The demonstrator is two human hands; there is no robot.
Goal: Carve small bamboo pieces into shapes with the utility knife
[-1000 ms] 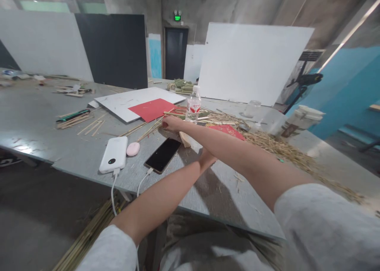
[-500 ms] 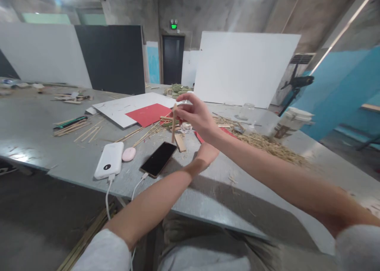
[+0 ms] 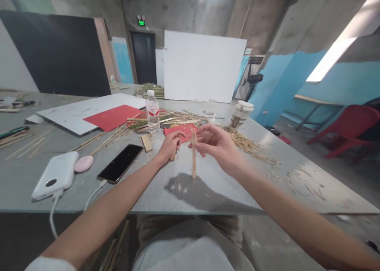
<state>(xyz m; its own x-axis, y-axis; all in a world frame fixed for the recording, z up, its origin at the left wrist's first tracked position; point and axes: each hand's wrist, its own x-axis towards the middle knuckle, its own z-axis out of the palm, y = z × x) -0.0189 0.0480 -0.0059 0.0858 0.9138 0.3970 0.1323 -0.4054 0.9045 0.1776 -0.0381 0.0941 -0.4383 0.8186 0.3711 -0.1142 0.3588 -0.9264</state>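
Observation:
In the head view my right hand [image 3: 218, 146] pinches a thin flat strip of pale wood or straw [image 3: 194, 160] between thumb and fingers. The strip stands upright, its lower end close to the tabletop. To its left, my left hand [image 3: 170, 147] is closed with curled fingers, and a small tan end pokes out below it; the rest of that piece is hidden. Just beyond both hands lies a red sheet [image 3: 184, 130] sprinkled with shavings. A short flat wooden piece [image 3: 146, 143] rests left of my left hand.
A water bottle [image 3: 152, 114] stands behind my left hand. The phone [image 3: 120, 163], white power bank [image 3: 56, 174] and pink round case [image 3: 84, 163] lie at left, with cables over the front edge. A straw pile [image 3: 252, 146] and a lidded tub [image 3: 241, 114] are at right.
My view has turned to the right. The right hand has brought the upright strip from above the phone to the right of my left hand. The bottle now shows fully.

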